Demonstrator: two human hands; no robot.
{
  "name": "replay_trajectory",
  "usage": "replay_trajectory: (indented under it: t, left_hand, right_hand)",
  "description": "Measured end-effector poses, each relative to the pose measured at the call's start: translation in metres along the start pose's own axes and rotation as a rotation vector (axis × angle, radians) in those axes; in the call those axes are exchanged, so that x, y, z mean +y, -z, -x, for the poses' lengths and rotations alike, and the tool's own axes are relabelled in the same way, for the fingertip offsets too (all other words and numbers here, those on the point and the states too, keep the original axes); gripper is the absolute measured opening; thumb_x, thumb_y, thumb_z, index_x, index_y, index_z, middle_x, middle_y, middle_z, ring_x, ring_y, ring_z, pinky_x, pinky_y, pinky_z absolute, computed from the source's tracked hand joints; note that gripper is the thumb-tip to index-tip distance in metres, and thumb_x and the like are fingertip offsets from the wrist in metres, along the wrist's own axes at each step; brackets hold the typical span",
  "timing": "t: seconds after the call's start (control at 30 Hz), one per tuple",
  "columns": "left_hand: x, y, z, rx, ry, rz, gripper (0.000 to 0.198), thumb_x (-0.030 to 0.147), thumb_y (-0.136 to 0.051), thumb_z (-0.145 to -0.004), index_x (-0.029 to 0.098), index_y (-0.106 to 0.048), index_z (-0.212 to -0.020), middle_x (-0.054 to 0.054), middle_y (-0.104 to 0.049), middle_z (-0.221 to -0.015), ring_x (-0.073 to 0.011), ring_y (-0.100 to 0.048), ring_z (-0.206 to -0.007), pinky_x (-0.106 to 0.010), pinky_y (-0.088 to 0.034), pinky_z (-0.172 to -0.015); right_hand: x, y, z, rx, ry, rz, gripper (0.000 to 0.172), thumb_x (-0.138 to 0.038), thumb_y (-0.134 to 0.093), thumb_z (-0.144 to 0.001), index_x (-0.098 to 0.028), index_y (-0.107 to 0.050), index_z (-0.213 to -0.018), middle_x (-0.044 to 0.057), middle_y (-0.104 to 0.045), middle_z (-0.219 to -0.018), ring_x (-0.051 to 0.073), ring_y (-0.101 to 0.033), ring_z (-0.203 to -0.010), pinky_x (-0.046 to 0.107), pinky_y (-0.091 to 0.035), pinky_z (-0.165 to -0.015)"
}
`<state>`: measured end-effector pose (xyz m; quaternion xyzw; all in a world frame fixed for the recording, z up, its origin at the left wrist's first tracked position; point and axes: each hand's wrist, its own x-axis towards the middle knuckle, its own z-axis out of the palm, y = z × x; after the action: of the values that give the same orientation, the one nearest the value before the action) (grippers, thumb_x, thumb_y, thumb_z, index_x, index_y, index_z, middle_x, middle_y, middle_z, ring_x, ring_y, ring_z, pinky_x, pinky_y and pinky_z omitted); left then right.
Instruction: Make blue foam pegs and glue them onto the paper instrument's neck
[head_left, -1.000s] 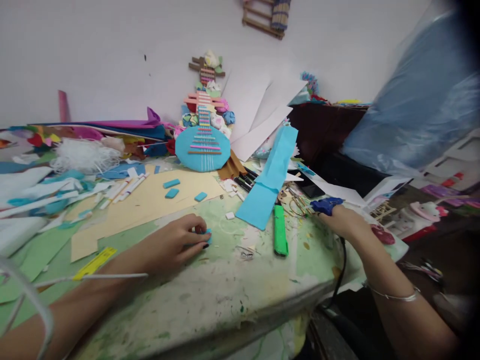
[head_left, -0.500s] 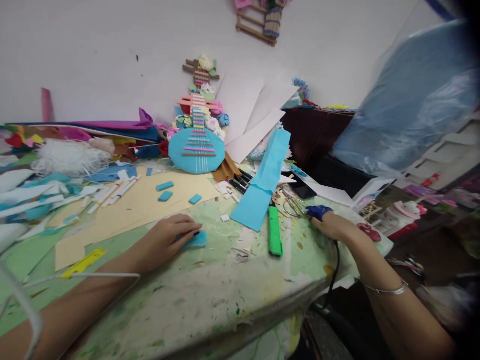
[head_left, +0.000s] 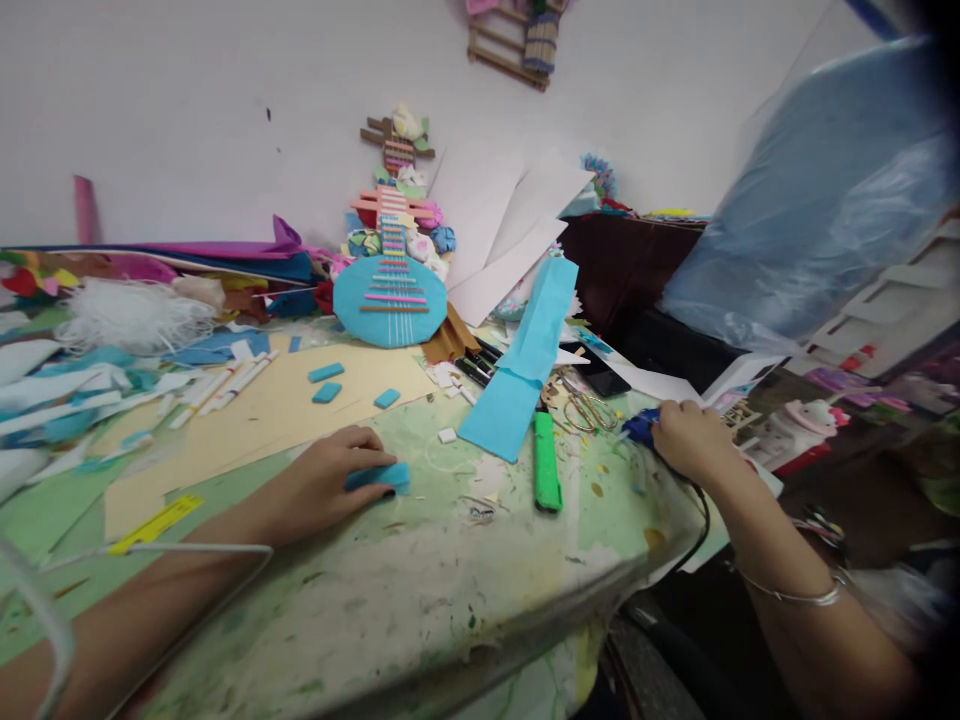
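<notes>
My left hand (head_left: 330,485) rests low on the table, its thumb and fingers around a small light-blue piece (head_left: 399,477) that looks like covered card. Over at the table's right edge, my right hand (head_left: 691,440) is closed round a blue corded tool (head_left: 640,427), which looks like a glue gun; most of it is hidden by the fingers. Its black cord (head_left: 703,525) hangs over the edge. Between the hands lie a long light-blue paper-covered strip (head_left: 504,405) and a green-handled cutter (head_left: 547,465). Several small blue blocks (head_left: 326,372) lie on cream card (head_left: 247,420).
A blue lute-shaped craft (head_left: 390,310) leans at the back. Scissors (head_left: 589,408) and a phone (head_left: 600,370) lie beyond the cutter. White strips (head_left: 67,400) and markers (head_left: 225,385) crowd the left. A white wire frame (head_left: 150,547) crosses in front of my left forearm.
My right hand has shifted right and tightened round the blue tool, drawing it slightly right. The left thumb has moved down along the small blue piece. The view has shifted slightly.
</notes>
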<state>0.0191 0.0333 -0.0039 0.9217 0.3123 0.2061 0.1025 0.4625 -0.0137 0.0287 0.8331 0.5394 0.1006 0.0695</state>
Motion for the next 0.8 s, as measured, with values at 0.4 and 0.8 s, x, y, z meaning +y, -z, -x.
replay_trajectory:
  t: [0.4,0.8]
  left_hand:
    - [0.003,0.007,-0.002,0.022,0.388,0.509,0.022,0.033,-0.065,-0.073,0.013,-0.066,-0.079,-0.004,-0.067,-0.071,-0.0118,-0.059,-0.062,-0.022,-0.046,-0.056]
    - [0.014,0.02,-0.003,0.258,0.465,1.046,0.028,0.03,-0.076,-0.065,0.011,-0.062,-0.08,-0.004,-0.067,-0.072,-0.0099,-0.059,-0.061,-0.02,-0.046,-0.054]
  right_hand:
    - [-0.062,0.003,-0.053,-0.098,0.323,-0.138,0.025,-0.035,-0.049,-0.08,-0.013,-0.06,-0.078,0.016,-0.064,-0.074,0.025,-0.061,-0.07,0.03,-0.038,-0.058]
    - [-0.031,0.046,-0.032,0.073,0.116,-0.299,0.021,-0.032,-0.061,-0.067,-0.021,-0.059,-0.085,0.009,-0.066,-0.072,0.022,-0.059,-0.06,0.032,-0.039,-0.056]
